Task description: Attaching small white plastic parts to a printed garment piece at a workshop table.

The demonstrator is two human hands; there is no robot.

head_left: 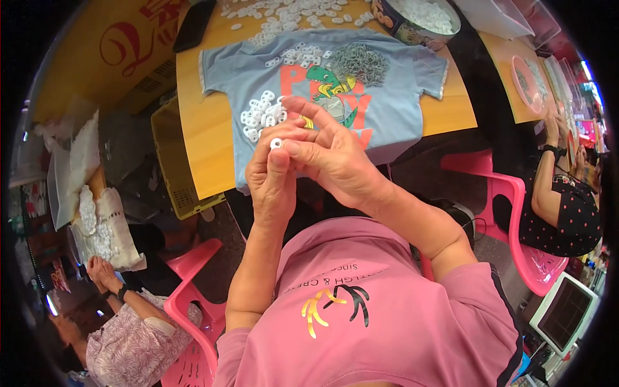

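My left hand and my right hand meet above the near edge of a wooden table. Between their fingertips they pinch a small white plastic ring. Just beyond lies a light blue child's T-shirt spread flat, with a green dinosaur print. On the shirt sit a pile of white rings close to my fingers, a second scatter of rings near the collar, and a heap of small grey metal parts.
More white rings cover the table's far side beside a round tin full of them and a black phone. Pink plastic chairs stand at both sides. Seated people work at right and lower left. A bag of rings stands left.
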